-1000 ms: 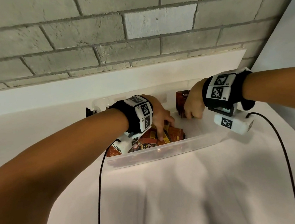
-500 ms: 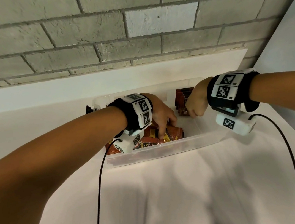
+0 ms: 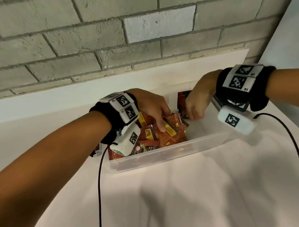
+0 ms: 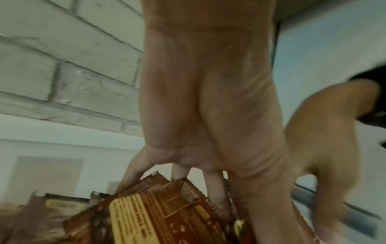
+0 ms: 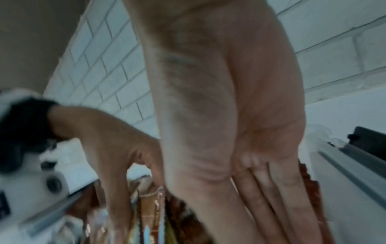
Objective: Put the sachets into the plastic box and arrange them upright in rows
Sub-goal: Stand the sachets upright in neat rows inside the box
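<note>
A clear plastic box (image 3: pixel 196 146) stands on the white table. Red and orange sachets (image 3: pixel 148 134) lie in a loose pile in its left half. My left hand (image 3: pixel 162 123) reaches into the pile and pinches a small bunch of sachets (image 3: pixel 173 124) between thumb and fingers; the left wrist view shows that bunch (image 4: pixel 158 208) tilted up. A few dark red sachets (image 3: pixel 181 99) stand upright at the back right of the box. My right hand (image 3: pixel 194 114) is beside them, its straight fingers (image 5: pixel 271 201) laid flat against the upright sachets (image 5: pixel 309 180).
A grey brick wall (image 3: pixel 97 34) rises behind the table, and a white wall (image 3: pixel 294 29) stands at the right. Black cables (image 3: pixel 99 204) hang from both wrists over the white cloth (image 3: pixel 175 204). The box has dark latches at its ends (image 3: pixel 95 151).
My left hand has gathered sachets from the pile, lifted them and moved them right towards the right hand. The right hand has stayed by the upright sachets.
</note>
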Action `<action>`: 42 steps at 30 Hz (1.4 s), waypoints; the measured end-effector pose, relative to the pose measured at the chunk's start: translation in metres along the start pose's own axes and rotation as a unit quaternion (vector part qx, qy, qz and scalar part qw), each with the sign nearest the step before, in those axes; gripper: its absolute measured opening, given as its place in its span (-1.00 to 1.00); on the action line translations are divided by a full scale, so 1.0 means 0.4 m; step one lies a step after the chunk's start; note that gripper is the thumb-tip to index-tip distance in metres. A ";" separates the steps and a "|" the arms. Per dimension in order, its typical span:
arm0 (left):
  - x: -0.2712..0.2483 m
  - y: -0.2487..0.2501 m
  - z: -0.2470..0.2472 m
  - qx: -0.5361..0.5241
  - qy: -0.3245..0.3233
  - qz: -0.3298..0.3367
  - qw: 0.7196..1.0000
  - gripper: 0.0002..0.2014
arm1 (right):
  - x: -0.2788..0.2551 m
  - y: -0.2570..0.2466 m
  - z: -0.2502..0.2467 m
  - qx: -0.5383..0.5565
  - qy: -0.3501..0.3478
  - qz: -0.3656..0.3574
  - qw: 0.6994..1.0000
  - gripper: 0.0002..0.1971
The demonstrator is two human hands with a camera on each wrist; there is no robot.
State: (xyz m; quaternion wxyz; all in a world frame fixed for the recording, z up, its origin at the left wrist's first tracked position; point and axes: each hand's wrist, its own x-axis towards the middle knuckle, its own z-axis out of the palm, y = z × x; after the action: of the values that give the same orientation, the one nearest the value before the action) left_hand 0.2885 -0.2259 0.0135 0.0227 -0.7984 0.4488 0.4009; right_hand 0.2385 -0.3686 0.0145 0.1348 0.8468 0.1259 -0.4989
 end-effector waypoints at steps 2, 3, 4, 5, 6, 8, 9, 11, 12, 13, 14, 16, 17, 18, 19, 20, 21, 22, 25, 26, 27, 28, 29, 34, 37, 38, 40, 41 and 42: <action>-0.028 -0.023 -0.008 -0.053 0.025 0.015 0.998 -0.79 | -0.020 0.005 -0.002 0.106 0.027 -0.041 0.993 -0.86; -0.041 -0.034 -0.010 -0.079 0.034 0.022 0.996 -0.85 | -0.030 0.003 0.001 0.166 0.036 -0.050 0.984 -0.83; -0.055 -0.045 -0.013 -0.104 0.042 0.028 0.993 -0.88 | -0.034 0.002 0.005 0.198 0.037 -0.054 0.978 -0.80; -0.068 -0.056 -0.014 -0.126 0.051 0.031 0.990 -0.85 | -0.035 0.000 0.008 0.206 0.031 -0.057 0.977 -0.75; -0.080 -0.065 -0.016 -0.144 0.065 0.030 0.987 -0.78 | -0.024 0.005 0.009 0.198 0.030 -0.055 0.978 -0.67; -0.106 -0.081 -0.019 -0.165 0.089 0.025 0.982 -0.62 | 0.003 0.002 0.010 0.166 0.029 -0.036 0.985 -0.61; -0.120 -0.087 -0.020 -0.179 0.098 0.025 0.979 -0.61 | 0.012 -0.001 0.011 0.144 0.032 -0.020 0.989 -0.61; -0.141 -0.102 -0.016 -0.225 0.115 0.026 0.967 -0.66 | 0.029 -0.007 0.016 0.108 0.031 0.010 0.994 -0.66; -0.151 -0.108 -0.015 -0.249 0.126 0.026 0.960 -0.65 | 0.035 -0.011 0.014 0.102 0.028 0.017 0.994 -0.68; -0.162 -0.112 -0.010 -0.269 0.139 0.027 0.953 -0.62 | 0.042 -0.010 0.014 0.123 0.033 0.022 0.992 -0.71; -0.172 -0.118 -0.007 -0.284 0.157 0.025 0.946 -0.61 | 0.039 -0.012 0.009 0.156 0.040 0.025 0.987 -0.74; -0.182 -0.133 0.004 -0.314 0.196 0.022 0.929 -0.63 | 0.011 -0.010 -0.008 0.198 0.049 0.015 0.979 -0.49; -0.189 -0.139 0.010 -0.332 0.216 0.018 0.918 -0.65 | -0.013 -0.010 -0.018 0.207 0.057 0.002 0.977 -0.32; -0.192 -0.142 0.016 -0.351 0.236 0.013 0.906 -0.66 | -0.040 -0.011 -0.023 0.225 0.080 -0.014 0.971 -0.23; -0.196 -0.144 0.021 -0.368 0.258 0.008 0.893 -0.66 | -0.066 -0.013 -0.025 0.251 0.106 -0.032 0.962 -0.18; -0.197 -0.147 0.025 -0.385 0.277 0.005 0.880 -0.65 | -0.087 -0.016 -0.025 0.287 0.139 -0.053 0.946 -0.15; -0.198 -0.148 0.029 -0.406 0.292 0.002 0.866 -0.65 | -0.101 -0.019 -0.019 0.330 0.173 -0.086 0.924 -0.14; -0.200 -0.146 0.032 -0.432 0.301 0.000 0.850 -0.66 | -0.110 -0.030 -0.015 0.381 0.205 -0.115 0.894 -0.13; -0.207 -0.125 0.039 -0.481 0.308 -0.007 0.821 -0.67 | -0.104 -0.078 -0.010 0.545 0.276 -0.189 0.769 -0.13; -0.207 -0.118 0.042 -0.489 0.308 -0.008 0.816 -0.66 | -0.093 -0.091 -0.014 0.599 0.276 -0.217 0.720 -0.16; -0.206 -0.110 0.045 -0.500 0.311 -0.009 0.808 -0.63 | -0.087 -0.106 -0.016 0.645 0.270 -0.243 0.673 -0.21; -0.204 -0.103 0.048 -0.514 0.315 -0.010 0.797 -0.61 | -0.080 -0.117 -0.018 0.680 0.263 -0.259 0.634 -0.28; -0.205 -0.094 0.051 -0.531 0.320 -0.014 0.785 -0.59 | -0.077 -0.129 -0.020 0.705 0.259 -0.267 0.603 -0.35; -0.195 -0.049 0.071 -0.615 0.318 -0.026 0.721 -0.53 | -0.070 -0.167 -0.022 0.760 0.263 -0.269 0.530 -0.58; -0.195 -0.020 0.079 -0.631 0.309 -0.010 0.711 -0.59 | -0.073 -0.181 -0.015 0.750 0.284 -0.257 0.539 -0.58; -0.198 -0.009 0.083 -0.640 0.303 0.001 0.706 -0.64 | -0.074 -0.184 -0.012 0.749 0.292 -0.253 0.539 -0.56; -0.204 0.010 0.094 -0.670 0.300 0.018 0.679 -0.71 | -0.073 -0.187 -0.008 0.745 0.312 -0.241 0.539 -0.56; -0.206 0.020 0.100 -0.686 0.306 0.021 0.659 -0.72 | -0.076 -0.191 -0.006 0.743 0.319 -0.237 0.539 -0.57; -0.206 0.030 0.104 -0.703 0.317 0.019 0.637 -0.73 | -0.079 -0.193 -0.004 0.741 0.325 -0.234 0.539 -0.60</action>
State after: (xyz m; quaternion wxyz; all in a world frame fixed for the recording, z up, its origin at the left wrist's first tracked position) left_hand 0.2313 -0.1590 0.0435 -0.6962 -0.6429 0.0265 0.3183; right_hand 0.1980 -0.2984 0.0351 -0.7127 0.6889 -0.0596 -0.1180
